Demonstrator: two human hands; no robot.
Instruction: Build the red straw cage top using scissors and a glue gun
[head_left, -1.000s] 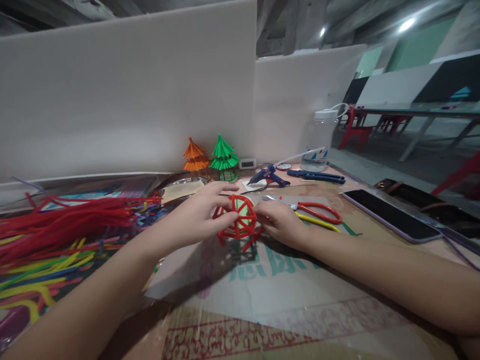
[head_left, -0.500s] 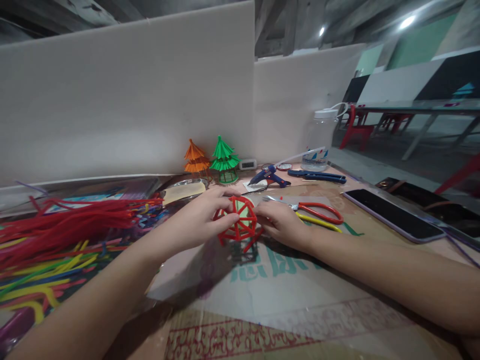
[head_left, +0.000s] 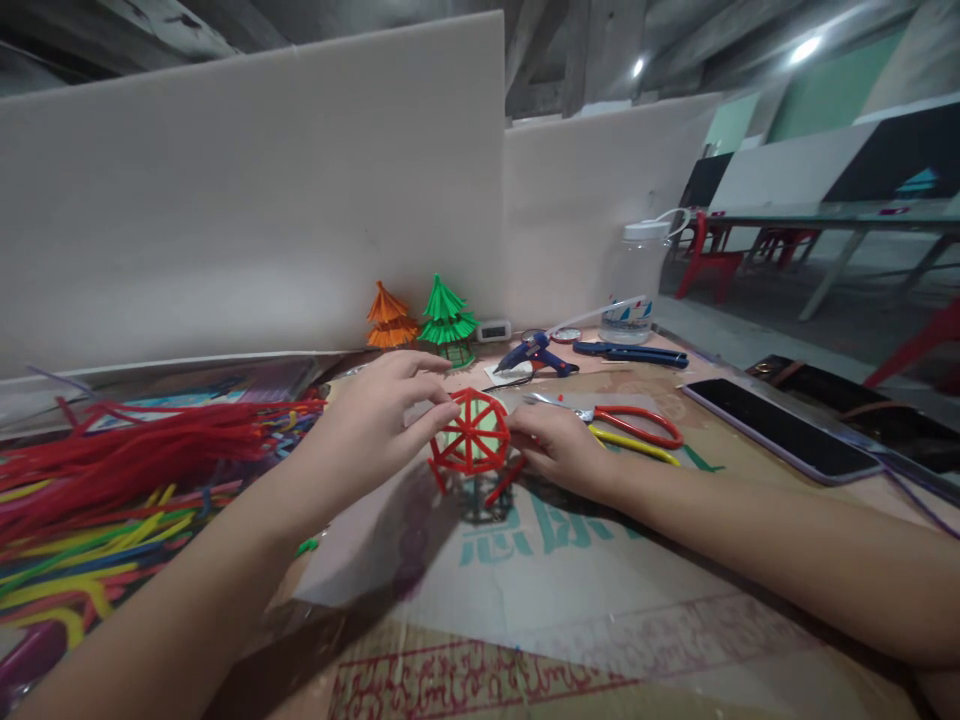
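Note:
A red spoked frame [head_left: 469,434], seemingly bent from pipe cleaners, stands tilted over the sheet, with red legs pointing down and something pale green behind its spokes. My right hand [head_left: 561,442] pinches the frame's right edge, its fingertips partly hidden. To the left, my left hand [head_left: 379,420] is open with its fingers apart, the fingertips close to the upper left rim; whether they touch it I cannot tell. Under the frame lies a translucent sheet [head_left: 420,610] over large green characters.
Bundled pipe cleaners [head_left: 165,440] cover the left side. Small orange [head_left: 390,318] and green [head_left: 448,312] tiered pagoda models stand at the back. Nearby are a glue gun [head_left: 534,350], pliers [head_left: 637,425], a blue cutter [head_left: 630,354], a bottle [head_left: 635,285] and a phone [head_left: 780,428].
My left hand has let go of the red frame and drawn up and left, fingers spreading. The frame's spoked face shows more fully. My right hand keeps its grip.

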